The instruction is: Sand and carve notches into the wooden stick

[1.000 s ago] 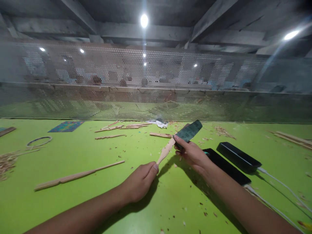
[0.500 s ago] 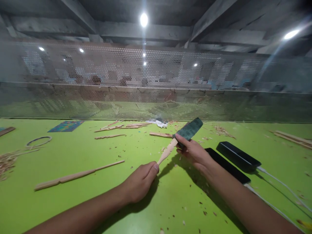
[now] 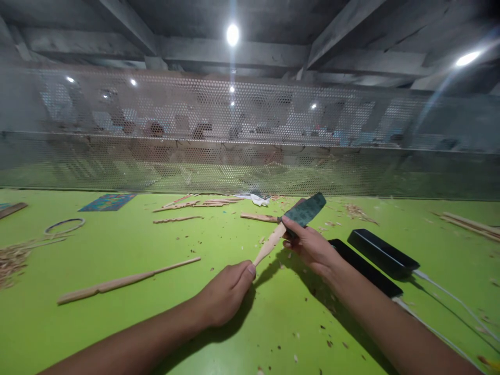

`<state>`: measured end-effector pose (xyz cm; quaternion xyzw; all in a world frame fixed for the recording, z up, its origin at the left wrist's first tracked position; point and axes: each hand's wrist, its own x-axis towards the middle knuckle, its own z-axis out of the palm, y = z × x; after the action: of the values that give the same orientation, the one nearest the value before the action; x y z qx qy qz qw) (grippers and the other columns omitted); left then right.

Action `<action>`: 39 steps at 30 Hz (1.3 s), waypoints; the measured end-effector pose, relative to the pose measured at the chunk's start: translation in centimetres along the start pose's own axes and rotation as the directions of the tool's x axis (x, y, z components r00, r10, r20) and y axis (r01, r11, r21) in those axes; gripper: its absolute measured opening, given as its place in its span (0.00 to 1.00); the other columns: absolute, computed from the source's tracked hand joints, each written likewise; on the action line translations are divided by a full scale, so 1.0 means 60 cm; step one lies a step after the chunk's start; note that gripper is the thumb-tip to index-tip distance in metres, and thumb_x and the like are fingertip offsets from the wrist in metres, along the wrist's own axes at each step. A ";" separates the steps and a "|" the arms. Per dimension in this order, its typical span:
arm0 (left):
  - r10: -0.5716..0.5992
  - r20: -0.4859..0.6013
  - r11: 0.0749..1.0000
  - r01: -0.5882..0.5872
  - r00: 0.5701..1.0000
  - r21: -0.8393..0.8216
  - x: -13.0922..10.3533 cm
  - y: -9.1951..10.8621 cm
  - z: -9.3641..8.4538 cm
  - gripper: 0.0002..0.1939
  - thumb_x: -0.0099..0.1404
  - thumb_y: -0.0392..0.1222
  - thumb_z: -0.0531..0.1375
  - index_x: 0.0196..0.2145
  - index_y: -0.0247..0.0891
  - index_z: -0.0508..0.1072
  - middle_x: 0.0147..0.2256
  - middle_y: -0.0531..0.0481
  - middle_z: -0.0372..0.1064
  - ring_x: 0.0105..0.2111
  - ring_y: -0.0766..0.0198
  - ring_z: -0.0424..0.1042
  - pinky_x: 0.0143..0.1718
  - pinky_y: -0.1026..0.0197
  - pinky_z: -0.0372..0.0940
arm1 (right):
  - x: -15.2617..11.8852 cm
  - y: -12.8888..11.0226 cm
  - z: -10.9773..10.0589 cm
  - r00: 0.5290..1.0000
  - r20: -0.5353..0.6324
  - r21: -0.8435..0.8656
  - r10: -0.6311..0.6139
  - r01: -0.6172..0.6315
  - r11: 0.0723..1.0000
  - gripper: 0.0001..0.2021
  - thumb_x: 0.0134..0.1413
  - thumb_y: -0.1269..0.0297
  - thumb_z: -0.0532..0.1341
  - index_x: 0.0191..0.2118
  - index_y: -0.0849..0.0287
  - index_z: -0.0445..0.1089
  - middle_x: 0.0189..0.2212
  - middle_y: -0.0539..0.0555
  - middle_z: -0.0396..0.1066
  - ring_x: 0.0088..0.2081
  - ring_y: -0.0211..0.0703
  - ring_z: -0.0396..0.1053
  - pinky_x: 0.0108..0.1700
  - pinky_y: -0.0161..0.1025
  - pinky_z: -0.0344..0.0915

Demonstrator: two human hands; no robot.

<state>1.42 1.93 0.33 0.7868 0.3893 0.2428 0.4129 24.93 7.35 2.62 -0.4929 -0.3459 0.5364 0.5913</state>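
My left hand is closed around the thin lower end of a pale carved wooden piece, which slants up to the right. At its upper end, my right hand pinches a dark green patterned sheet, perhaps sandpaper, against the wood. The sheet sticks out up and to the right beyond my fingers. Just behind, a brown wooden stick or handle lies on the green table, its right end meeting the sheet's edge. Another carved stick lies at the left.
Two black devices with white cables lie beside my right forearm. Several carved sticks and a white tissue are near the perforated screen. Shavings, a ring and a colourful sheet lie left.
The whole view has shifted very slightly. Both hands keep their holds, and the green sheet's far end sits slightly lower.
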 end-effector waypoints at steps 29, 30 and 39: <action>0.006 -0.014 0.999 -0.006 1.000 -0.053 0.001 -0.001 0.005 0.23 0.80 0.59 0.42 0.33 0.43 0.60 0.29 0.56 0.57 0.31 0.61 0.58 0.35 0.58 0.57 | -0.027 0.034 0.025 0.998 0.028 -0.007 0.049 -0.049 0.999 0.22 0.32 0.51 0.82 0.32 0.57 0.79 0.32 0.53 0.77 0.33 0.42 0.66 0.32 0.38 0.60; 0.004 -0.011 0.999 -0.005 1.000 -0.051 0.001 0.000 0.004 0.22 0.80 0.58 0.42 0.33 0.43 0.60 0.30 0.56 0.57 0.31 0.61 0.58 0.36 0.58 0.57 | -0.020 0.025 0.020 0.999 0.005 0.004 0.035 -0.035 0.999 0.21 0.33 0.52 0.82 0.33 0.56 0.80 0.34 0.54 0.78 0.34 0.43 0.67 0.33 0.38 0.61; 0.012 -0.007 0.995 -0.012 1.000 -0.102 -0.003 0.003 0.006 0.23 0.80 0.59 0.43 0.32 0.43 0.59 0.30 0.55 0.56 0.32 0.61 0.57 0.37 0.57 0.57 | 0.003 -0.005 0.000 0.998 -0.056 0.058 -0.003 0.007 0.998 0.16 0.38 0.55 0.81 0.31 0.55 0.80 0.33 0.52 0.78 0.34 0.42 0.66 0.31 0.38 0.61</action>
<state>1.64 1.60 0.27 0.7662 0.3729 0.2674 0.4499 25.07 7.54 2.86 -0.4895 -0.3148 0.5308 0.6161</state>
